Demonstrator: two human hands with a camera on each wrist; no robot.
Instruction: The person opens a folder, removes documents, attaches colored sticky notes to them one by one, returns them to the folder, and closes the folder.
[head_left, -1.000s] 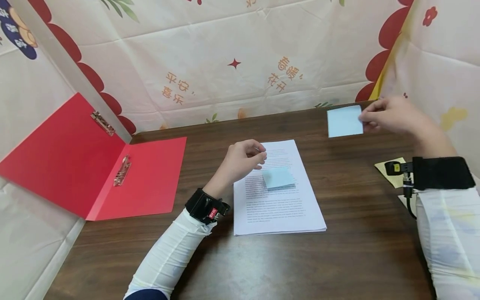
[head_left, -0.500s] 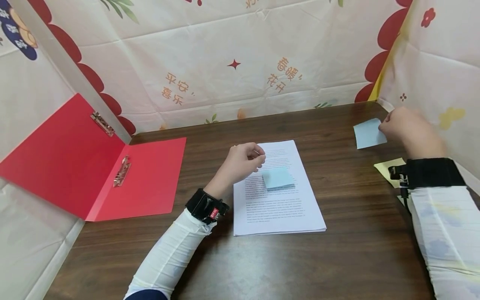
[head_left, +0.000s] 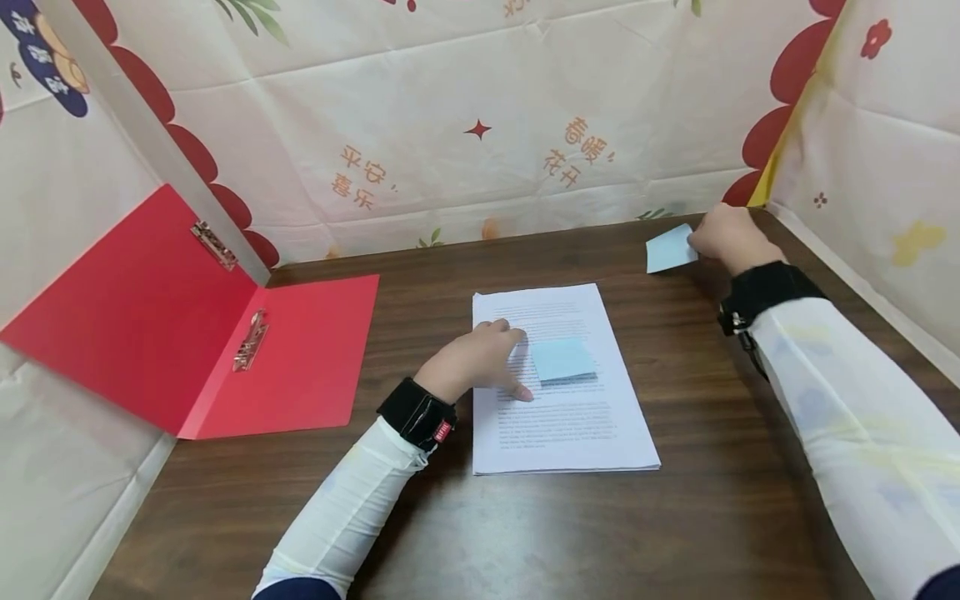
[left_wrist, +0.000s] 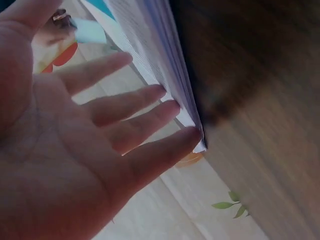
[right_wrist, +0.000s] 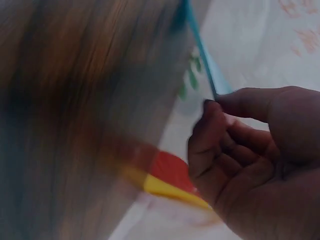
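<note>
My right hand (head_left: 729, 237) pinches a light blue sticky note (head_left: 670, 250) by its right edge, near the table's far right corner. In the right wrist view the note (right_wrist: 205, 55) is seen nearly edge-on between thumb and index finger. A stack of printed paper (head_left: 570, 433) lies mid-table, with a second light blue sticky note or thin pad (head_left: 564, 361) on it. My left hand (head_left: 476, 362) is over the stack's left side, fingers extended, just left of that pad. The left wrist view has its fingers (left_wrist: 145, 127) spread across the stack's edge; firm contact is unclear.
To the left, a red folder (head_left: 292, 358) stands spread open, its cover leaning on the side wall and its metal clips (head_left: 251, 340) exposed. A patterned cloth (head_left: 420, 125) hangs behind the brown wooden table (head_left: 540, 533).
My right hand has moved left and away from me with the blue sticky note, its arm now covering where the yellow sheets showed. My left hand has lowered onto the stack, fingers spreading.
</note>
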